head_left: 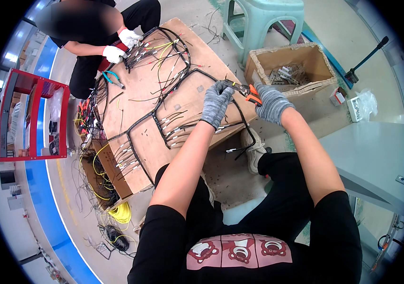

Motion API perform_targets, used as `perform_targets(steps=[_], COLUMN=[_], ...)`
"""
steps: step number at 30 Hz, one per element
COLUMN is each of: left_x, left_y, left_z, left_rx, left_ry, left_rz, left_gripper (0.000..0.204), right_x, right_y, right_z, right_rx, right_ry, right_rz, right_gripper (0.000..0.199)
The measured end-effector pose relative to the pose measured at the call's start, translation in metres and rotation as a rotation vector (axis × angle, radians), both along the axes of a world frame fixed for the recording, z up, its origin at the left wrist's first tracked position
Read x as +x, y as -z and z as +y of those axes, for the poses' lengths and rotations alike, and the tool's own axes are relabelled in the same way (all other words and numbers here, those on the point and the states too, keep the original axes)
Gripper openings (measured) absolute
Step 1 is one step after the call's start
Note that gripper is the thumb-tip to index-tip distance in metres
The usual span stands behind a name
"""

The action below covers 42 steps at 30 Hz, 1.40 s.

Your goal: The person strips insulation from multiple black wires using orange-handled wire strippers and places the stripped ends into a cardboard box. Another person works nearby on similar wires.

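Note:
My right hand [273,105], in a grey knit glove, is wrapped round the orange handles of a pair of pliers [254,98]. The tool's dark jaws point left, toward my left hand [216,105], gloved the same way. Its fingers are closed by the jaws; what they pinch is too small to make out. Both hands are over the right edge of a wooden board [206,57]. Along that board runs a black-wrapped wire harness [154,112], its many short branches ending in white and red tips. One harness branch hangs past the board's edge below my hands.
Across the board, a person's white-gloved hands [115,53] work on wires. Teal-handled pliers [112,78] lie nearby. A cardboard box [308,88] of metal parts and a green plastic stool [268,12] stand far right. At left are a red rack [31,158] and yellow cable [121,214].

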<state>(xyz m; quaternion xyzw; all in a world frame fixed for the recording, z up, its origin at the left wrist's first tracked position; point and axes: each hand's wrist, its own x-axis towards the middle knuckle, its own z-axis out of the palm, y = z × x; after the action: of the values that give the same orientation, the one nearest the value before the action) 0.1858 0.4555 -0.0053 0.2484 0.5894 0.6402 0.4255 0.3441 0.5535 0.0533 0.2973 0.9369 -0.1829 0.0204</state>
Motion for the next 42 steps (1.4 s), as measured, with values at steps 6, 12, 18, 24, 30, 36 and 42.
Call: perform_targets(steps=[6,12,18,24,30,36,42], left_x=[-0.001,0.002,0.001,-0.007,0.006,0.099,0.108], left_y=[0.0,0.004,0.005,-0.005,-0.033,0.042,0.058], left_z=[0.0,0.0,-0.003,-0.037,-0.087,-0.133,-0.094], left_rx=[-0.002,0.031,0.072,0.065,0.027,0.218,0.269], left_ry=[0.003,-0.019,-0.091,-0.233,-0.421,-0.414,-0.766], left_rz=[0.027,0.039,-0.031,0.22,0.771,-0.391,-0.73], left_gripper=[0.009,0.011,0.014,0.031,0.039,0.03,0.02], right_x=[-0.004,0.003,0.008,0.021,0.037,0.058,0.065], right_y=[0.0,0.016,0.015,0.014,-0.012,-0.023,-0.016], right_z=[-0.008,-0.007,0.002,0.013,-0.001,-0.021,-0.021], right_rx=[0.087,-0.769,-1.514,-1.369,-1.206,-1.206,-1.209], right_ry=[0.092,0.151,0.319,0.371,0.357,0.399,0.46], right_rz=[-0.021,0.06,0.481,0.64,0.795,0.983,1.041], right_gripper=[0.035,0.029,0.02,0.018,0.023,0.025,0.025])
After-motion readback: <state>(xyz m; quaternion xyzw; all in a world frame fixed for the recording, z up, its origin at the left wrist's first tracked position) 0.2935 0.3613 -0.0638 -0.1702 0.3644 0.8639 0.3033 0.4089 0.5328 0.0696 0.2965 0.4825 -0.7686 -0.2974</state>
